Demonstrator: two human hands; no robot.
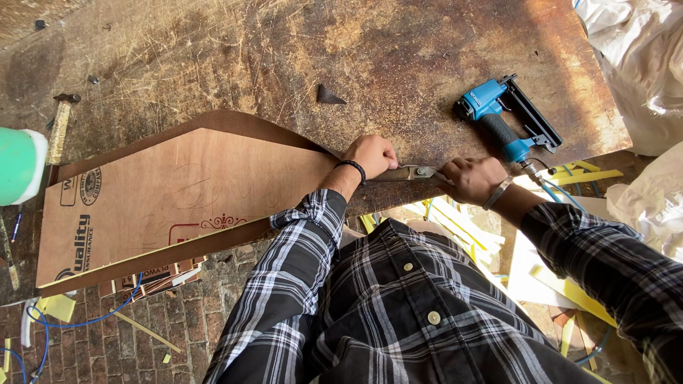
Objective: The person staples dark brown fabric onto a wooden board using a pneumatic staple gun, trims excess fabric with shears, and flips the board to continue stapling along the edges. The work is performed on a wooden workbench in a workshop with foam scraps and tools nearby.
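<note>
A pointed plywood panel (178,199) lies on the worn workbench (370,64), wrapped along its edges by a brown leather-like sheet (220,119). My left hand (370,154) is closed on the sheet's tip at the panel's point. My right hand (473,179) grips the handles of metal scissors (413,172), whose blades point left toward my left hand. A small dark triangular offcut (329,94) rests on the bench above my left hand.
A blue pneumatic nail gun (498,117) with its hose lies right of my hands. A hammer (60,121) and a green-and-white container (21,165) sit at the left. Yellow strips (569,291), blue wire (85,321) and white sacks (640,71) litter the brick floor and right side.
</note>
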